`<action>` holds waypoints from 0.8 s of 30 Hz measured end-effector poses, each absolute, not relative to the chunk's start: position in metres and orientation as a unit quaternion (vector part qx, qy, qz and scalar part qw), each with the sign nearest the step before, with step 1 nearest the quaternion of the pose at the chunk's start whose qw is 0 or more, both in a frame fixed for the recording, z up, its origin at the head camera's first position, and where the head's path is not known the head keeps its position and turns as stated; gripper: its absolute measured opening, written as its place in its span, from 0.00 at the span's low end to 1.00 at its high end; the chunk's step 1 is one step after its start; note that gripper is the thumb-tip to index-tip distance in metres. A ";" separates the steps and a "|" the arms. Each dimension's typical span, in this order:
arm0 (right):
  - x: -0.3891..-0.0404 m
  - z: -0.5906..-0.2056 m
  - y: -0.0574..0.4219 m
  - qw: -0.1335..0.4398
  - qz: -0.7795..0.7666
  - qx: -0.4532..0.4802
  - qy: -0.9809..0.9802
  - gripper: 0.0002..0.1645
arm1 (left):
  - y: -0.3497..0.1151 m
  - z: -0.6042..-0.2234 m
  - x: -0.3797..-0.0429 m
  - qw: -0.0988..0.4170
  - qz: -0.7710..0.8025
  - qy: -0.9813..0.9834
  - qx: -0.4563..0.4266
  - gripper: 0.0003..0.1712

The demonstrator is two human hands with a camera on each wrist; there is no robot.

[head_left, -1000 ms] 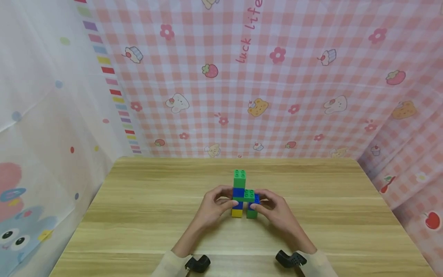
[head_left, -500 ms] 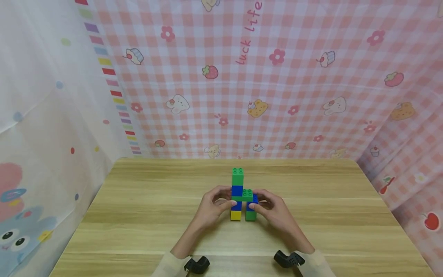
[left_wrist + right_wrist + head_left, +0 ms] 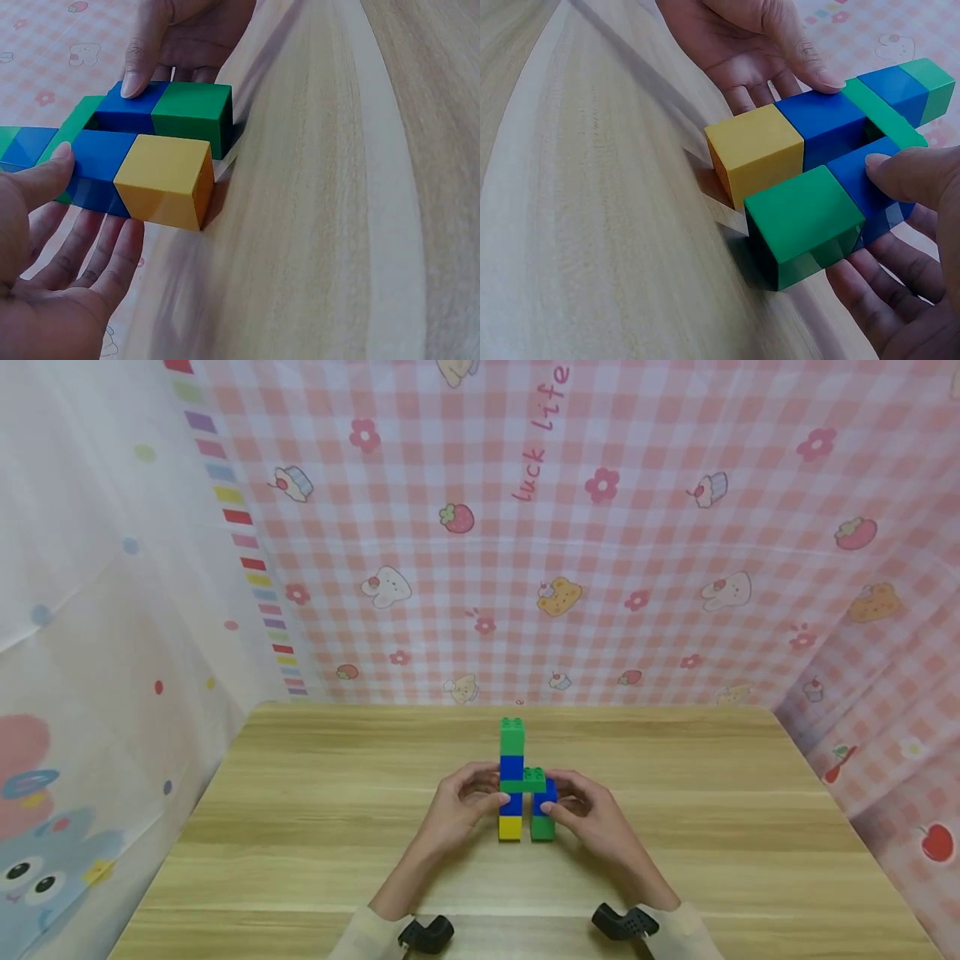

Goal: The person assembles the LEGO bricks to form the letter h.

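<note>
Between both hands stands a joined toy brick structure. Its taller left column has a yellow brick (image 3: 510,828) at the bottom, then a blue brick (image 3: 105,169), a flat green brick (image 3: 522,786), another blue brick (image 3: 512,767) and a green brick (image 3: 512,741) on top. The flat brick bridges to a shorter column of a blue brick (image 3: 855,166) over a green brick (image 3: 806,221). My left hand (image 3: 465,806) pinches the left column's lower blue brick, thumb in front. My right hand (image 3: 588,810) likewise pinches the shorter column's blue brick. Undersides show in the wrist views; table contact I cannot tell.
A wood-grain table (image 3: 330,793) spreads beneath the hands. Behind it hangs a pink checked cloth (image 3: 525,560), with a pale printed cloth (image 3: 97,635) on the left. Each wrist carries a black device (image 3: 427,935).
The brick structure has shifted slightly left, its bottom coming a little nearer. Its top tips back away from me, so fewer stud tops show. Both hands keep their hold.
</note>
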State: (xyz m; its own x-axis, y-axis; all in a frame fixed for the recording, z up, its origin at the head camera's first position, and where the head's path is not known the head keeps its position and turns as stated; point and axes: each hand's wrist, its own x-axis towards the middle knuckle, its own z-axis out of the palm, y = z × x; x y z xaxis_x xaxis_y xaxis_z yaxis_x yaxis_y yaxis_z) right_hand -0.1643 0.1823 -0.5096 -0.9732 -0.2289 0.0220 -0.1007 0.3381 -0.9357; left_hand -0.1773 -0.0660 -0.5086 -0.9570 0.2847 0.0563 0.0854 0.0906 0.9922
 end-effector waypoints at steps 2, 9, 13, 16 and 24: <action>-0.164 -0.510 0.183 0.059 -0.568 -0.102 0.815 0.28 | -0.066 -0.509 -0.177 0.078 0.659 0.737 0.128 0.25; -0.165 -0.510 0.183 0.061 -0.567 -0.106 0.814 0.27 | -0.069 -0.511 -0.176 0.081 0.656 0.741 0.122 0.26; -0.164 -0.509 0.183 0.066 -0.565 -0.100 0.817 0.27 | -0.069 -0.511 -0.175 0.091 0.649 0.748 0.104 0.28; -0.164 -0.509 0.183 0.069 -0.564 -0.091 0.818 0.27 | -0.069 -0.511 -0.175 0.095 0.647 0.751 0.092 0.29; -0.163 -0.510 0.181 0.074 -0.557 -0.066 0.824 0.26 | -0.066 -0.515 -0.175 0.093 0.642 0.758 0.072 0.28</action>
State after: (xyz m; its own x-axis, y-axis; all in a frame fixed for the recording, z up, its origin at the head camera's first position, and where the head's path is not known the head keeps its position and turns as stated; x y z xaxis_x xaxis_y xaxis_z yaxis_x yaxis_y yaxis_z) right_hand -0.1630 0.1811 -0.5105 -0.9805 -0.1906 -0.0479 -0.0266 0.3700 -0.9286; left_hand -0.1747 -0.0658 -0.5146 -0.9721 0.2294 -0.0480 -0.0097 0.1652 0.9862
